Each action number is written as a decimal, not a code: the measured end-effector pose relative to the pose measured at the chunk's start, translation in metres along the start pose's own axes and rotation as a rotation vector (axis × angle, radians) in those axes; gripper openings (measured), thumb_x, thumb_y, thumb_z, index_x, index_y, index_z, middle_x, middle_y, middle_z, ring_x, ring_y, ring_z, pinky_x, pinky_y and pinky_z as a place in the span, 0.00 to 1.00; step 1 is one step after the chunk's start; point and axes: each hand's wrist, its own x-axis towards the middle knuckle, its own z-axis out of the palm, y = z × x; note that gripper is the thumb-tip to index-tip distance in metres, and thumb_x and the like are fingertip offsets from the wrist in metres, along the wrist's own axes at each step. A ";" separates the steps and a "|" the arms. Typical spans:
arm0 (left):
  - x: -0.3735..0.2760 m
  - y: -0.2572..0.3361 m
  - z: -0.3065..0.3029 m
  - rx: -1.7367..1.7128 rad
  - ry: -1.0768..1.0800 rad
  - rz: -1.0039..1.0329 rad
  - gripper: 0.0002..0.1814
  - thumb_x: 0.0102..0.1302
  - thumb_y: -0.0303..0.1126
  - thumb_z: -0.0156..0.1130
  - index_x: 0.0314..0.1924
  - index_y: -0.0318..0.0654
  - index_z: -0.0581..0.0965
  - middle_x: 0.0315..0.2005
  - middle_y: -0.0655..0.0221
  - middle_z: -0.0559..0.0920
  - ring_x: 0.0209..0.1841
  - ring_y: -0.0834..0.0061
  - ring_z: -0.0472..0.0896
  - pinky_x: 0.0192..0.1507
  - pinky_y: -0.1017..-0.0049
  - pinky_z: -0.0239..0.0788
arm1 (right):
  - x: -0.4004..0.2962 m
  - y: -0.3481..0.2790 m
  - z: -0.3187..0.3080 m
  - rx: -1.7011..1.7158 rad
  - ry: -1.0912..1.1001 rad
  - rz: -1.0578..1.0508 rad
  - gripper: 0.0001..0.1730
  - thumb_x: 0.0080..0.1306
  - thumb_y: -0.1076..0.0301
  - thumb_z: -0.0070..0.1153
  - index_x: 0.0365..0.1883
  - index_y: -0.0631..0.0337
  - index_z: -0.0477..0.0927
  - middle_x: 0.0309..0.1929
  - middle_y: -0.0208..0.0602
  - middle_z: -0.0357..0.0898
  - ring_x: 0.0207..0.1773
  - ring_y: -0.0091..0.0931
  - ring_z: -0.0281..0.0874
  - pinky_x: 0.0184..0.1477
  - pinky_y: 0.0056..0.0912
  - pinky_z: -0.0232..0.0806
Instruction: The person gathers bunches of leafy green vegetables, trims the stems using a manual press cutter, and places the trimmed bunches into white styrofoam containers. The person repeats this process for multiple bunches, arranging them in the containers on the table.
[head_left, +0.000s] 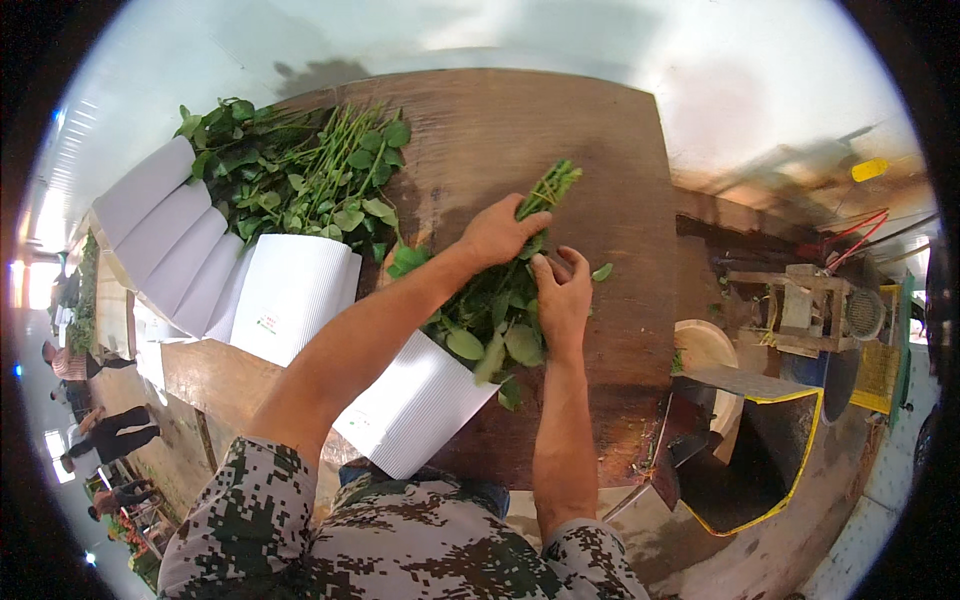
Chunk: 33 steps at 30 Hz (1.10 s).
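Note:
My left hand (501, 231) is closed around the green stems (553, 187) of a leafy bunch, just below their cut ends. What looks like a thin band crosses those stems. Below them the bunch's leaves (499, 322) spread out of a white corrugated paper wrap (420, 405), which lies slanted near my body. Whatever the wrap encloses is hidden. Beside the leaves, my right hand (564, 300) has its thumb and bent fingers apart, the thumb tip close to the stems. I see nothing held in it.
More leafy stems (330, 165) in white corrugated wraps (292, 300) lie along the left of the wooden table (622, 187). A black bin with a yellow rim (806, 457) stands right of it, near a wooden-framed machine (814, 307). Several people (112, 435) are farther off at left.

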 end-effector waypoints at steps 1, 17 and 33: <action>0.008 -0.006 -0.004 0.031 0.004 -0.026 0.34 0.63 0.59 0.56 0.53 0.34 0.73 0.44 0.50 0.80 0.48 0.51 0.78 0.50 0.59 0.66 | -0.002 0.003 -0.004 0.024 0.030 0.025 0.32 0.65 0.56 0.57 0.61 0.66 0.64 0.57 0.49 0.72 0.59 0.34 0.71 0.58 0.38 0.64; -0.213 -0.115 -0.096 0.112 0.029 -0.286 0.34 0.72 0.43 0.49 0.69 0.29 0.55 0.66 0.46 0.62 0.69 0.55 0.60 0.69 0.67 0.50 | -0.184 0.110 -0.008 0.134 -0.188 0.452 0.34 0.75 0.48 0.37 0.71 0.60 0.55 0.68 0.47 0.59 0.69 0.36 0.57 0.66 0.41 0.55; -0.081 -0.021 -0.024 -0.677 -0.044 -0.258 0.40 0.69 0.51 0.54 0.73 0.44 0.52 0.65 0.53 0.66 0.64 0.61 0.67 0.64 0.60 0.57 | 0.014 0.008 -0.051 0.201 0.038 0.223 0.38 0.74 0.39 0.29 0.67 0.63 0.62 0.67 0.46 0.63 0.70 0.34 0.56 0.71 0.41 0.44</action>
